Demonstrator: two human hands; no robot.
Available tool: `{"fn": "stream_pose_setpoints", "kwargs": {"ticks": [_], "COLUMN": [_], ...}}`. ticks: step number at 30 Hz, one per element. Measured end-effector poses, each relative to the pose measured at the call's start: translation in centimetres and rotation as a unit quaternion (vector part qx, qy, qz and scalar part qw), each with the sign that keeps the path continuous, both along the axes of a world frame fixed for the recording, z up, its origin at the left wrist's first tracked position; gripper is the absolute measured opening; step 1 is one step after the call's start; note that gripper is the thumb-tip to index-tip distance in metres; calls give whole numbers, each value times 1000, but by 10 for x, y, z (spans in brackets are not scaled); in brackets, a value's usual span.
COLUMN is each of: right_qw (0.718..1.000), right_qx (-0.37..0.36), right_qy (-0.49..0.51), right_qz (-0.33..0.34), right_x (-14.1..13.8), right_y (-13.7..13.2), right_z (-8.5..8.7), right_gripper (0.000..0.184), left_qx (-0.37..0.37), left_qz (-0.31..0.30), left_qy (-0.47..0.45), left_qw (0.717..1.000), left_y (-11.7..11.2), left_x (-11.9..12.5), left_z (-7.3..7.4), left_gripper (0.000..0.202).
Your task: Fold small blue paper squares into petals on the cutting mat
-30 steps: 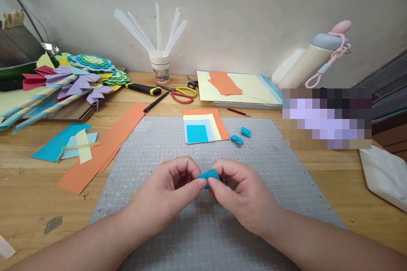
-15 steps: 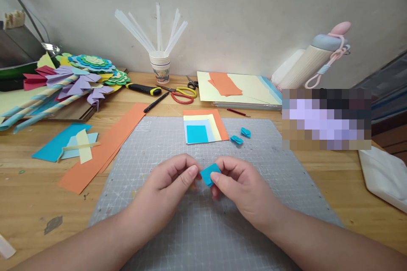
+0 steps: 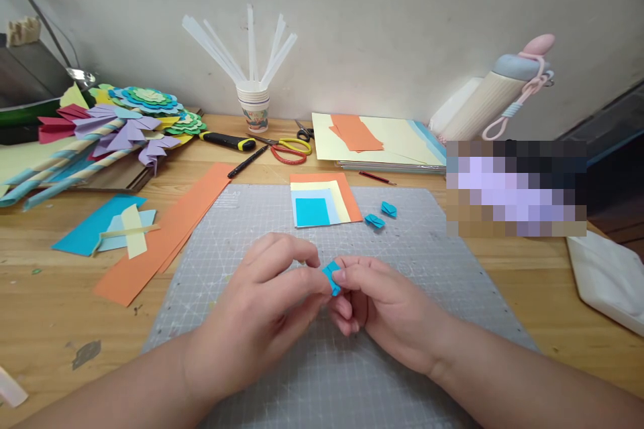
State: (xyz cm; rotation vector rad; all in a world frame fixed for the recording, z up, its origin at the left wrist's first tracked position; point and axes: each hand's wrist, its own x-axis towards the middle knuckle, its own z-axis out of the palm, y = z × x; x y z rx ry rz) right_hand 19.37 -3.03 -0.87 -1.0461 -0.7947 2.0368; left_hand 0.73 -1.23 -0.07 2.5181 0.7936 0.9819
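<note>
A small piece of blue paper is pinched between both hands above the grey cutting mat. The thumb of my left hand presses on its left edge, with the index finger arched above. My right hand grips its right side between thumb and curled fingers. Much of the paper is covered by fingertips. Beyond the hands lie two small folded blue paper pieces and a layered stack of orange, yellow, light blue and blue squares.
At the back stand a paper cup with white strips, scissors, a utility knife, a pen and a pencil. Orange paper strips and paper flowers lie left. A bottle leans right.
My left hand has moved right and its thumb now presses on the blue paper. The paper looks narrower and more covered. My right hand keeps its grip, with its lower fingers shifted.
</note>
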Motion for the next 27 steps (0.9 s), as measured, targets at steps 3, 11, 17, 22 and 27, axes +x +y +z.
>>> {"fn": "stream_pose_setpoints", "kwargs": {"ticks": [3, 11, 17, 22, 27], "right_qw": [1000, 998, 975, 927, 895], "right_qx": [-5, -46, 147, 267, 319], "right_qy": [9, 37, -128, -245, -296], "right_qz": [14, 6, -106, -95, -102], "right_x": [1, -3, 0, 2, 2], "right_y": [-1, 0, -4, -11, -11], "right_z": [0, 0, 1, 1, -2], "right_gripper": [20, 31, 28, 12, 11], "left_qx": [27, -49, -365, -459, -478], "left_qz": [3, 31, 103, 108, 116], "left_qy": [4, -50, -174, -239, -249], "left_qw": [1000, 997, 909, 849, 834], "left_y": [1, 2, 8, 8, 8], "left_x": [-1, 1, 6, 9, 10], "left_z": [0, 3, 7, 6, 2], "left_gripper": [20, 18, 15, 17, 17]}}
